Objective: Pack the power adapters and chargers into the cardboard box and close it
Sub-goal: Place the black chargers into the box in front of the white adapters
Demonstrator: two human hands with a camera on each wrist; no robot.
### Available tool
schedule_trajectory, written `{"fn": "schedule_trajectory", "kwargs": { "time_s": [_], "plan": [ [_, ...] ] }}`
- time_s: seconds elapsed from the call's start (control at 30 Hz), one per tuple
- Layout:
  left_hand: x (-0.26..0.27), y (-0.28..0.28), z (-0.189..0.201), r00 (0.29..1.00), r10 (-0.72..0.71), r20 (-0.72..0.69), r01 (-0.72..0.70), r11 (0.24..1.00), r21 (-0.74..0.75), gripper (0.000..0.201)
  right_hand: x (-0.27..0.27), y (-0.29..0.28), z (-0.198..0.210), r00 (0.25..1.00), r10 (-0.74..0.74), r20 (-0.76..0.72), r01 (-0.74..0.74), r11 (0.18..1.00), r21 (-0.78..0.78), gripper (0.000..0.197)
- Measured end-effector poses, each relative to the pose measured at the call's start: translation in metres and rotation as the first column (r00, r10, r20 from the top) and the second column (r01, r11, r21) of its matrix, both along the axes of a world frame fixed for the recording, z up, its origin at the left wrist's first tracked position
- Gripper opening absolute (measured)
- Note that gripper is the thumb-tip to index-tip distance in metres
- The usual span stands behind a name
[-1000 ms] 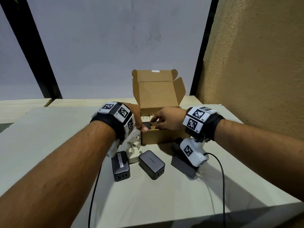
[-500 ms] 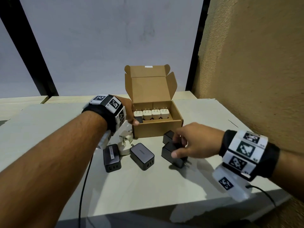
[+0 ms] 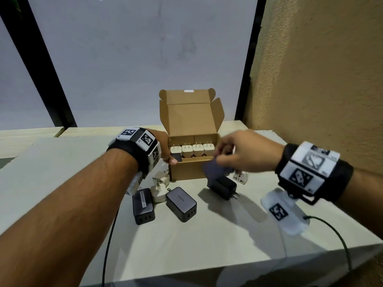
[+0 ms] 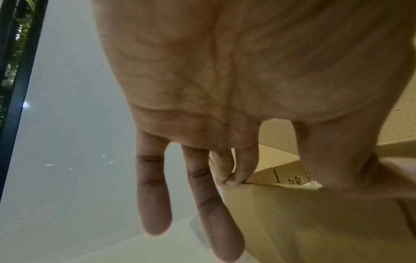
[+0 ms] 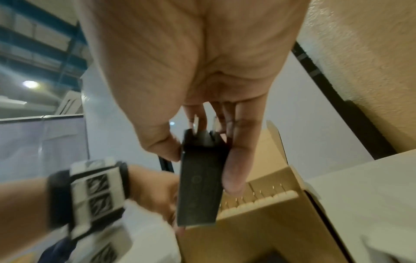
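The open cardboard box (image 3: 189, 171) stands mid-table with its lid up and a row of white chargers (image 3: 192, 151) along the middle. My left hand (image 3: 171, 159) holds the box's front left corner: two fingers (image 4: 234, 176) hook over the rim, and the thumb lies by a dark charger (image 3: 177, 157) inside. My right hand (image 3: 219, 160) pinches a black adapter (image 5: 200, 186) between thumb and fingers, prongs toward the palm, just above the box's front right edge (image 5: 258, 222).
On the table in front of the box lie two dark grey chargers (image 3: 143, 206) (image 3: 181, 204), another black adapter (image 3: 222, 187) and white travel plugs (image 3: 159, 183) (image 3: 240, 177). A textured wall (image 3: 321, 90) rises on the right. Cables hang over the near table edge (image 3: 207, 272).
My right hand left the box, went down to the table at the right, took a black adapter and lifted it toward the box. The left hand stayed on the box's corner.
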State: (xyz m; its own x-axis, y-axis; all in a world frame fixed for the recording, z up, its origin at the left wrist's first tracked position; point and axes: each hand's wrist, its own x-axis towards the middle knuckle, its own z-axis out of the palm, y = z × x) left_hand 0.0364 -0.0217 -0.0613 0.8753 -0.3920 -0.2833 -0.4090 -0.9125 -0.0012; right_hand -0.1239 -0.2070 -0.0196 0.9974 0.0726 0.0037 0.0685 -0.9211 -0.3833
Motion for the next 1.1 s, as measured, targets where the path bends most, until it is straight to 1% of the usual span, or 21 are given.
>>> {"fn": "schedule_trajectory", "kwargs": {
  "time_s": [0.07, 0.17, 0.2, 0.27, 0.4, 0.53, 0.63, 0.73, 0.77, 0.87, 0.97, 1.07, 1.1],
  "plan": [
    [0.003, 0.0, -0.001, 1.0, -0.011, -0.004, 0.011, 1.0, -0.007, 0.061, 0.024, -0.002, 0.007, 0.999, -0.044, 0.002, 0.043, 0.989, 0.14, 0.01],
    [0.009, 0.003, -0.004, 1.0, -0.023, -0.006, 0.023, 0.999, -0.025, 0.061, 0.059, -0.002, 0.011, 0.991, -0.129, -0.019, 0.13, 0.962, 0.242, 0.017],
    [0.011, 0.003, -0.005, 1.0, -0.026, -0.003, 0.026, 0.999, -0.031, 0.061, 0.069, -0.001, 0.009, 0.989, -0.144, -0.026, 0.147, 0.961, 0.235, 0.019],
    [0.012, 0.004, -0.007, 0.999, -0.031, 0.01, 0.031, 0.999, -0.029, 0.058, 0.087, 0.002, 0.002, 0.987, -0.159, -0.037, 0.163, 0.972, 0.171, 0.02],
    [0.015, 0.004, -0.01, 0.999, -0.039, 0.009, 0.039, 0.999, -0.032, 0.046, 0.11, 0.012, -0.016, 0.982, -0.179, -0.053, 0.183, 0.978, 0.101, 0.022],
    [0.019, 0.005, -0.013, 0.998, -0.058, -0.009, 0.058, 0.998, -0.034, 0.056, 0.122, 0.021, -0.028, 0.982, -0.148, -0.117, 0.155, 0.986, 0.053, 0.024],
    [0.021, 0.004, -0.016, 0.999, -0.054, -0.001, 0.054, 0.998, -0.033, 0.063, 0.127, 0.025, -0.034, 0.981, -0.108, -0.163, 0.097, 0.993, -0.07, 0.027],
    [0.02, 0.004, -0.017, 0.998, -0.055, 0.012, 0.056, 0.998, -0.037, 0.067, 0.13, 0.032, -0.038, 0.983, -0.112, -0.146, 0.086, 0.981, -0.174, 0.036],
    [0.019, 0.005, -0.017, 0.998, -0.057, 0.021, 0.058, 0.998, -0.04, 0.068, 0.13, 0.034, -0.039, 0.984, -0.116, -0.138, 0.089, 0.979, -0.183, 0.039],
    [0.019, 0.006, -0.017, 0.998, -0.054, 0.03, 0.055, 0.997, -0.047, 0.072, 0.132, 0.036, -0.04, 0.983, -0.115, -0.145, 0.097, 0.988, -0.122, 0.04],
    [0.021, 0.005, -0.017, 0.998, -0.058, 0.033, 0.059, 0.998, -0.026, 0.073, 0.132, 0.035, -0.042, 0.982, -0.102, -0.161, 0.089, 0.992, -0.091, 0.035],
    [0.025, 0.003, -0.019, 0.997, -0.072, 0.041, 0.072, 0.997, -0.002, 0.073, 0.132, 0.035, -0.045, 0.974, -0.102, -0.201, 0.091, 0.994, -0.065, 0.027],
    [0.026, 0.003, -0.02, 0.996, -0.078, 0.046, 0.078, 0.997, 0.003, 0.073, 0.131, 0.035, -0.046, 0.969, -0.1, -0.224, 0.094, 0.995, -0.04, 0.027]
  ]
}}
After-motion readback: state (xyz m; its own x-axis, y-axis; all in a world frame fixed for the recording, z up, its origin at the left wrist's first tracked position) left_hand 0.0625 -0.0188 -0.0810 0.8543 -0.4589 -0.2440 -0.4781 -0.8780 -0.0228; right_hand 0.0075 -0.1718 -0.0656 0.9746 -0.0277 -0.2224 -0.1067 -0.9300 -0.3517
